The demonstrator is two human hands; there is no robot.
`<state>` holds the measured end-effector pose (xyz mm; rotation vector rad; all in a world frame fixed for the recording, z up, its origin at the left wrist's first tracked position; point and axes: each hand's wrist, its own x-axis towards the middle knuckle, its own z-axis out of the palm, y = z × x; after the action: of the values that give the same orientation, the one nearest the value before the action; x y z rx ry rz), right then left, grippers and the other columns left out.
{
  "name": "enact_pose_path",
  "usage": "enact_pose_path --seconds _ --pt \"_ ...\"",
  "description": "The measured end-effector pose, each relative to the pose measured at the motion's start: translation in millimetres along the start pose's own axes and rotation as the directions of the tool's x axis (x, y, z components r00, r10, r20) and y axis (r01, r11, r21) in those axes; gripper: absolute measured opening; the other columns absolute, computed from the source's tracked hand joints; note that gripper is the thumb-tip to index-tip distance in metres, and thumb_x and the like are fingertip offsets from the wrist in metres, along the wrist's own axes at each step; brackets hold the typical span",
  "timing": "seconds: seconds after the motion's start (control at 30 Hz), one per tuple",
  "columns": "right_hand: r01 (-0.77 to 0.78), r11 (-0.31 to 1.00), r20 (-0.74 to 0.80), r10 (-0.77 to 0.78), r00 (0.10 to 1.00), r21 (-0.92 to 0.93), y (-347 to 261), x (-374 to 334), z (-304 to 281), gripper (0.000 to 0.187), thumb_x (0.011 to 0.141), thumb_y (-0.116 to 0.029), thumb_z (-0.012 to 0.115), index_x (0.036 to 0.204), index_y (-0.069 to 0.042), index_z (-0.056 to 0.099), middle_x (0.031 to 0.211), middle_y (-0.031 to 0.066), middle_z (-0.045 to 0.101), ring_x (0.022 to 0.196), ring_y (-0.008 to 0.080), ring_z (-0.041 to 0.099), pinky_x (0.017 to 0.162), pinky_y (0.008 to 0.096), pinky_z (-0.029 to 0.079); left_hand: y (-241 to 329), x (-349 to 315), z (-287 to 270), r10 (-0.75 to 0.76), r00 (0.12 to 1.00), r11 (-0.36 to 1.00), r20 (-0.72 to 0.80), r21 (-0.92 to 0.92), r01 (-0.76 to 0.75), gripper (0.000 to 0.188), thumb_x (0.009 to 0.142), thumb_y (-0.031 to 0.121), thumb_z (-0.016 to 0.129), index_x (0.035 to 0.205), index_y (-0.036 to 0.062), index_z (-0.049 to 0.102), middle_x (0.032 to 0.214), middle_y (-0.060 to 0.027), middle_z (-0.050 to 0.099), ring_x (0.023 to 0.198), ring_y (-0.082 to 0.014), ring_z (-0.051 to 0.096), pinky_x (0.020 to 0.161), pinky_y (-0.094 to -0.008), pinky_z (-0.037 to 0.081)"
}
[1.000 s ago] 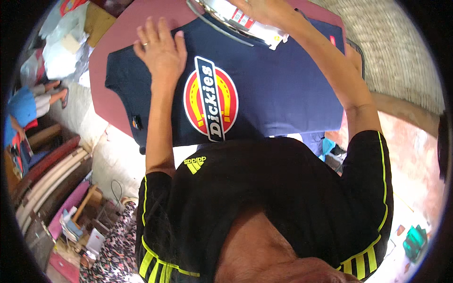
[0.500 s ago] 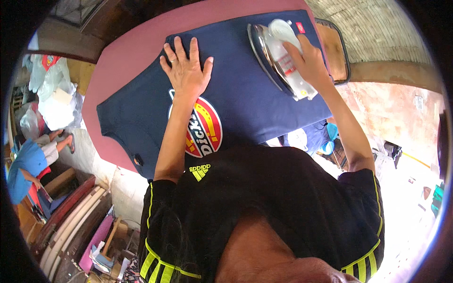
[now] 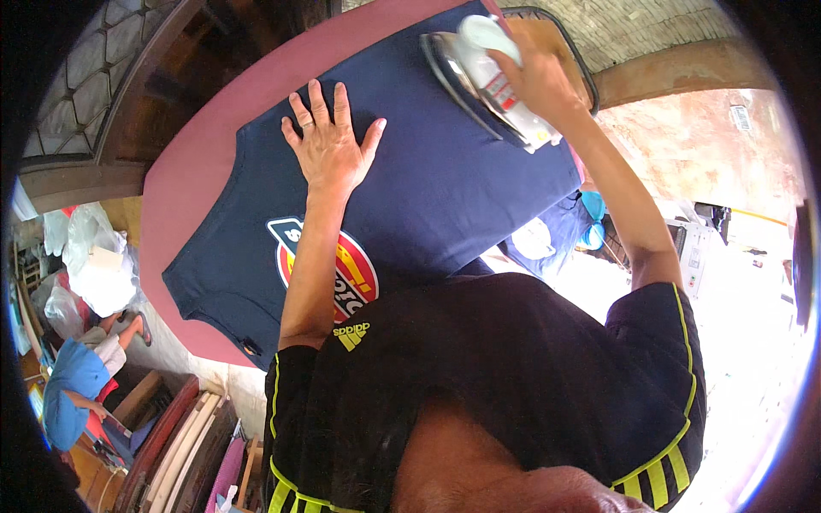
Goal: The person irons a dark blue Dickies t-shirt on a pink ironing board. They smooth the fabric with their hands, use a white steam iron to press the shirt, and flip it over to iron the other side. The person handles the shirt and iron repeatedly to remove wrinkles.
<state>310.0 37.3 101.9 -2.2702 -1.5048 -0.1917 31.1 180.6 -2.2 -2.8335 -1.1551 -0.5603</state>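
A navy T-shirt [image 3: 402, 171] with a red, yellow and white printed emblem [image 3: 355, 269] lies spread on a pink padded ironing board [image 3: 197, 154]. My left hand [image 3: 329, 154] rests flat on the shirt, fingers spread, a ring on one of them. In my right hand [image 3: 543, 81] is a white clothes iron [image 3: 496, 81] with a shiny metal base, gripped by its handle near the shirt's hem. The iron stands tilted in the picture; whether its soleplate fully touches the cloth cannot be made out. My left forearm covers part of the emblem.
Beyond the board's right end stands a dark-framed chair [image 3: 564, 51]. Plastic bags [image 3: 98, 265] hang at the left, above a seated person in a blue top [image 3: 77, 393]. Stacked boards [image 3: 175, 453] lean at lower left. Other garments [image 3: 547, 239] show beside the shirt's right edge.
The view has swung, so the board and shirt sit differently in the picture. Across the shirt, the iron in my right hand has shifted toward the hem. My left hand stays flat on the cloth.
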Motion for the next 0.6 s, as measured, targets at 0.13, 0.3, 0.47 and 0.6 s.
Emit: enact_pose_path --seconds 0.13,0.3,0.47,0.6 --pt "-0.165 0.983 -0.032 0.163 0.986 -0.081 43 13 -4 0.048 0.098 -0.043 0.059 0.127 -0.005 0.056 0.094 0.0299 0.069 0.089 0.0482 0.067 0.076 0.0516 0.055 3 -1 -4 -0.012 1.000 1.000 0.014 0.025 0.012 0.081 0.093 0.070 0.045 0.153 0.0157 0.037 0.160 -0.0187 0.026 0.148 -0.0453 0.020 0.113 -0.0664 0.020" --pt "-0.121 0.990 -0.099 0.114 0.989 -0.074 88 92 22 0.055 0.098 -0.042 0.053 0.116 0.009 0.059 0.102 0.0373 0.064 0.098 0.0497 0.065 0.089 0.0526 0.051 3 -4 -8 -0.023 1.000 0.998 -0.007 0.054 0.024 0.081 0.091 0.068 0.050 0.152 0.0169 0.039 0.159 -0.0174 0.029 0.146 -0.0447 0.024 0.112 -0.0654 0.023" --pt "-0.214 0.977 -0.047 0.215 0.976 0.016 127 151 35 0.063 0.098 -0.046 0.049 0.124 0.011 0.056 0.111 0.0392 0.062 0.109 0.0520 0.060 0.097 0.0524 0.048 7 3 -6 0.027 0.997 0.998 -0.078 0.054 -0.022 0.078 0.089 0.067 0.054 0.149 0.0182 0.044 0.157 -0.0155 0.034 0.145 -0.0412 0.029 0.112 -0.0630 0.026" --pt "-0.083 0.996 0.012 0.082 0.997 0.028 93 100 23 0.066 0.098 -0.048 0.047 0.130 0.010 0.053 0.110 0.0391 0.062 0.109 0.0514 0.061 0.097 0.0525 0.048 -7 -4 1 0.071 0.985 0.997 -0.155 0.050 -0.064 0.075 0.090 0.065 0.056 0.147 0.0180 0.048 0.155 -0.0159 0.038 0.144 -0.0407 0.032 0.112 -0.0609 0.027"
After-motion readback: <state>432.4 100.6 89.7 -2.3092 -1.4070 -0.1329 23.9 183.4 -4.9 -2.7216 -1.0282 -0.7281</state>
